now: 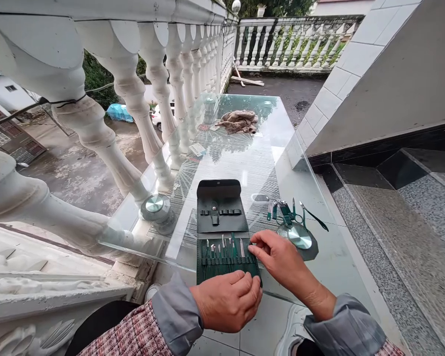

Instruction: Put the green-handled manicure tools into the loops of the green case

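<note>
A dark green manicure case (pixel 220 217) lies unfolded on the glass table (pixel 244 148), with several small metal tools (pixel 224 249) in its lower loops. My left hand (pixel 228 300) rests at the case's near edge, fingers curled over it. My right hand (pixel 280 259) pinches at the right end of the tool row, fingertips together on the case's right side. Several loose green-handled tools (pixel 287 211), scissors among them, lie on the glass just right of the case.
A crumpled brown cloth (pixel 239 121) lies at the table's far end, a small white card (pixel 197 149) near the left edge. White stone balusters (pixel 133 99) run along the left. A tiled wall (pixel 356 74) and a step rise on the right.
</note>
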`<state>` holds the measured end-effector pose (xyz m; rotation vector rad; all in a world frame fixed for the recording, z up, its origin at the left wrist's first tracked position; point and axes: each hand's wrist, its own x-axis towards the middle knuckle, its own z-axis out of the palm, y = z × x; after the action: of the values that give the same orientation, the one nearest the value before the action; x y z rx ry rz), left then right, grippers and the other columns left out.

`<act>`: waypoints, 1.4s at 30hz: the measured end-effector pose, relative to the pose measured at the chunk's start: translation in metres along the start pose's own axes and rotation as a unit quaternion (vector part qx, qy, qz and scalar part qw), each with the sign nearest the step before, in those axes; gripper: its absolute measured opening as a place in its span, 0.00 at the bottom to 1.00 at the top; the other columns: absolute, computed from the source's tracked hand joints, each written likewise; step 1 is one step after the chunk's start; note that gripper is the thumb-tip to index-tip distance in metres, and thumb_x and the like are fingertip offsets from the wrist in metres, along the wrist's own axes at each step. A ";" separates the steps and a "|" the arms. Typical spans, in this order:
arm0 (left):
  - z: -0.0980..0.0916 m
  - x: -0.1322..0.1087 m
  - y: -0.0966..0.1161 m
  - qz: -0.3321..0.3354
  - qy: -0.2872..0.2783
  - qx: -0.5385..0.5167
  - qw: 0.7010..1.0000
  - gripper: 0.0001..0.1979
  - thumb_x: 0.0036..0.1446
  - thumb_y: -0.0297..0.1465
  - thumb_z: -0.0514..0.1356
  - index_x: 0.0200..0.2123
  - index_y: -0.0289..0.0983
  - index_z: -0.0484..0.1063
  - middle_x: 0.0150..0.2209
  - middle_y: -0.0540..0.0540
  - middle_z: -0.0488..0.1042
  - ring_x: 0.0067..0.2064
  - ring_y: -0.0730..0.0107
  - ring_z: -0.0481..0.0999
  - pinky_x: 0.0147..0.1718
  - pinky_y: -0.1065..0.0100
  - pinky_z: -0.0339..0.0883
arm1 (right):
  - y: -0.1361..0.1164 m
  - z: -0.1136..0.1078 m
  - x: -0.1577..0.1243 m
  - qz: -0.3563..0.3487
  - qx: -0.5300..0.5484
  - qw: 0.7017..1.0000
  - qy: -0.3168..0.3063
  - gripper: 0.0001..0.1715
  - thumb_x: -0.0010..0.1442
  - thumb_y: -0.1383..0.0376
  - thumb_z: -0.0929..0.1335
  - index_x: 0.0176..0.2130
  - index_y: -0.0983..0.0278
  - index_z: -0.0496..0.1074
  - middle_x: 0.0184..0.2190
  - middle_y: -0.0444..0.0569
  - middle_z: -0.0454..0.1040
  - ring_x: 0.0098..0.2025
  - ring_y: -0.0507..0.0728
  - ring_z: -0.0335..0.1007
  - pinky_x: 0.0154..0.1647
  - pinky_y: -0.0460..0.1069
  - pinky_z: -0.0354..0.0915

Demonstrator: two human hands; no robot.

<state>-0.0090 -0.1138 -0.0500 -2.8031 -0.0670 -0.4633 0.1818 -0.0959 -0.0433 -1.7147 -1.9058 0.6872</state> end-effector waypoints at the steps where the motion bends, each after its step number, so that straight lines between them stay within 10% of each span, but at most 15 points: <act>1: 0.002 0.000 0.001 -0.003 -0.003 -0.001 1.000 0.16 0.62 0.28 0.50 0.48 0.25 0.69 0.47 0.32 0.71 0.45 0.60 0.72 0.43 0.61 0.67 | -0.001 0.002 0.001 0.004 -0.013 1.000 0.000 0.04 0.56 0.63 0.64 0.32 0.60 0.67 0.28 0.43 0.69 0.30 0.52 0.64 0.32 0.47 0.59; 42: 0.002 -0.002 0.002 -0.022 -0.025 0.023 0.999 0.17 0.63 0.28 0.48 0.50 0.25 0.67 0.50 0.31 0.69 0.50 0.55 0.70 0.47 0.57 0.64 | -0.009 0.006 0.021 0.019 -0.065 0.997 -0.044 0.01 0.54 0.67 0.62 0.32 0.61 0.62 0.29 0.43 0.67 0.31 0.53 0.61 0.32 0.48 0.55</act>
<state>-0.0098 -0.1155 -0.0527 -2.7732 -0.1497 -0.3957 0.1691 -0.0759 -0.0418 -1.8312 -2.0220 0.6768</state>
